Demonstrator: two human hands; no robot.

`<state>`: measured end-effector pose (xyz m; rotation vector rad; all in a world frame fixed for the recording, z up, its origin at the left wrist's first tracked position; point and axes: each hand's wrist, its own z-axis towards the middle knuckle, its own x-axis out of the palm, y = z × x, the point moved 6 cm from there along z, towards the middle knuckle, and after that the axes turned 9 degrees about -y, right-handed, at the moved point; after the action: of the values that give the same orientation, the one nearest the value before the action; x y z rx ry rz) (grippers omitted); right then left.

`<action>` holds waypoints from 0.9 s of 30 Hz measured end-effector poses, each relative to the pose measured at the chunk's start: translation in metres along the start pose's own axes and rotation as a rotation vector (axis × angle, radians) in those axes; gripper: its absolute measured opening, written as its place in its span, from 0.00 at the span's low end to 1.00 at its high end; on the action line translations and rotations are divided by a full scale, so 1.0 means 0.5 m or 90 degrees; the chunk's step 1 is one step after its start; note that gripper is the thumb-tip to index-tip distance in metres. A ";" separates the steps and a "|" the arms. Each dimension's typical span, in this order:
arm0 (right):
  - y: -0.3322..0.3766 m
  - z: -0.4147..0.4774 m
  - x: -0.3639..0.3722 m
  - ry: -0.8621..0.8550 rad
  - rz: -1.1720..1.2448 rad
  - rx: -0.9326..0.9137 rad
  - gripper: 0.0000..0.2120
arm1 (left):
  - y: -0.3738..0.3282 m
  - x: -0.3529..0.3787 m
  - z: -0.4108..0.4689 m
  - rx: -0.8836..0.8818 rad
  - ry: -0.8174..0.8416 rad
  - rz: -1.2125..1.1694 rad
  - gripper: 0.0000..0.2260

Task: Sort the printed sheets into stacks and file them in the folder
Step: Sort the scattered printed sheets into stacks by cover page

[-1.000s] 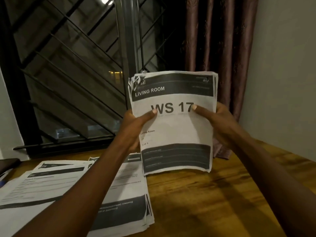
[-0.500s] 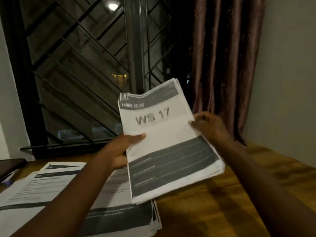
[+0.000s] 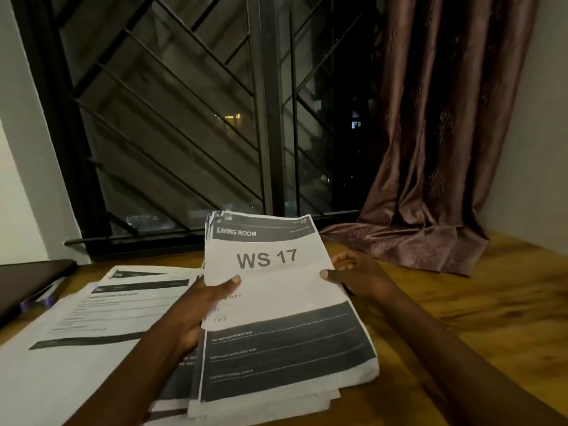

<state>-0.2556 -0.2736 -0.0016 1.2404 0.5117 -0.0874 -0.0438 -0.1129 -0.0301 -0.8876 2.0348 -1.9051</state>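
Note:
A thick stack of printed sheets (image 3: 276,305), its top page reading "LIVING ROOM" and "WS 17", lies low over the wooden table (image 3: 479,321), overlapping the right edge of other sheets. My left hand (image 3: 199,312) grips its left edge with the thumb on top. My right hand (image 3: 353,275) holds the right edge, thumb on the page and fingers curled behind. A second spread of printed sheets (image 3: 86,327) lies flat on the table at the left. I cannot see whether the held stack rests fully on the table.
A dark flat item (image 3: 27,281), perhaps a folder or a laptop, sits at the far left edge with a purple pen (image 3: 40,299) beside it. A barred window (image 3: 184,118) is behind the table. A brown curtain (image 3: 430,149) drapes onto the table's back right.
Both hands have brought the WS 17 stack down from upright in the air to nearly flat at table level, beside and partly over the left sheets.

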 end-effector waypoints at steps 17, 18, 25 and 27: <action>-0.161 0.052 -0.288 -0.167 -0.397 0.177 0.17 | -0.058 -0.072 -0.016 0.160 -0.116 0.064 0.06; -0.172 0.051 -0.300 -0.158 -0.427 0.187 0.17 | -0.063 -0.082 -0.014 0.165 -0.129 0.066 0.05; -0.207 0.048 -0.300 -0.102 -0.510 0.272 0.20 | -0.053 -0.116 -0.003 0.131 -0.115 0.035 0.03; -0.196 0.035 -0.292 -0.082 -0.511 0.288 0.23 | -0.048 -0.110 0.001 0.125 -0.118 0.046 0.03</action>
<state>-0.4121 -0.3533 -0.0229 1.3826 0.8835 -0.9993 0.0070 -0.0822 -0.0202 -0.8914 1.7173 -1.8700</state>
